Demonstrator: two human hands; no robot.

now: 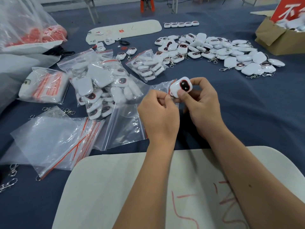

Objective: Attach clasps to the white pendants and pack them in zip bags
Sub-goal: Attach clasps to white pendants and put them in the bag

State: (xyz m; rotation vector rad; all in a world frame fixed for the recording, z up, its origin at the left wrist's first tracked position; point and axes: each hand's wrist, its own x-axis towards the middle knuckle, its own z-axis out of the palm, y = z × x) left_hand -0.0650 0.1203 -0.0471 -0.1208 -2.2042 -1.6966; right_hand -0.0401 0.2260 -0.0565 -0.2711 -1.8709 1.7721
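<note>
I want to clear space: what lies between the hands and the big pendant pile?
In the head view, only bare blue cloth lies between the hands, left and right, and the pendant pile.

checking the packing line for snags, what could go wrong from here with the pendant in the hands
1. The right hand pinches the white pendant only by its edges above the table while the left hand works small metal at its lower end; it could slip or the clasp may not close fully.
2. Empty zip bags lie fanned out just under the hands, so a dropped part could hide in the plastic.
3. Loose clasps near the table edge could get knocked off.
</note>
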